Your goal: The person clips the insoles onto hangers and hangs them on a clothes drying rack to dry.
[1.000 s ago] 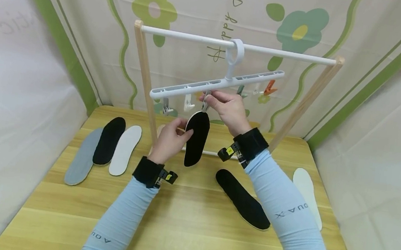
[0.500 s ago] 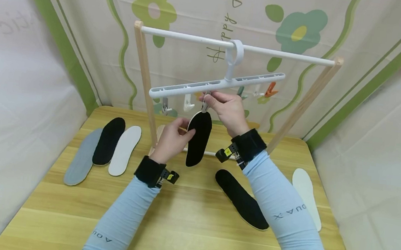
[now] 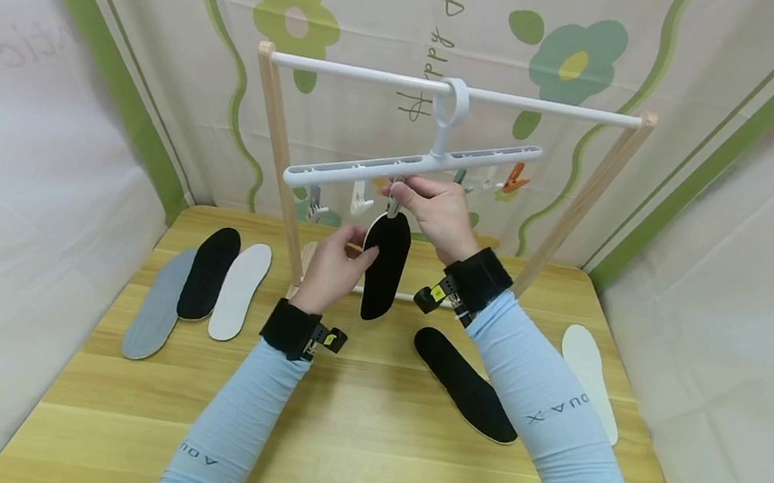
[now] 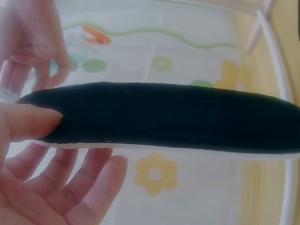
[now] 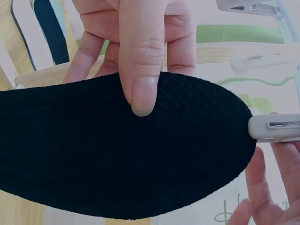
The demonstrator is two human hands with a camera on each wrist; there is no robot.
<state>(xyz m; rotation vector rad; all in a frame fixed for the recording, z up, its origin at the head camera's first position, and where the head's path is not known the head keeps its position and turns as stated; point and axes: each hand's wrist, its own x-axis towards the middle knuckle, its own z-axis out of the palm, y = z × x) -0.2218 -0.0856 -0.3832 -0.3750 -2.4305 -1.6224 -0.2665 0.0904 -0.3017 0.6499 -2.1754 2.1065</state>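
Note:
A black insole (image 3: 386, 270) with a pale underside hangs upright below the white clip hanger (image 3: 367, 170). My left hand (image 3: 331, 268) pinches its left edge, thumb on the black face and fingers behind, as the left wrist view shows. At the hanger, my right hand (image 3: 443, 214) pinches a light grey clip (image 3: 394, 206). In the right wrist view the tip of the clip (image 5: 274, 128) meets the insole's rounded top end. Whether its jaws bite the insole firmly cannot be told. Other clips on the bar include a white clip (image 3: 361, 198) and an orange clip (image 3: 515, 178).
The hanger hooks over the white rail (image 3: 549, 106) of a wooden-legged rack. At left on the table (image 3: 333, 444) lie a grey insole (image 3: 157, 310), a black insole (image 3: 209, 276) and a white insole (image 3: 240, 292). Rightward lie another black insole (image 3: 464, 384) and a white insole (image 3: 588, 371).
The hanger bar has shifted slightly left and its right end has dipped. The held insole has swung a little to the right with my left hand. Both hands keep their grips.

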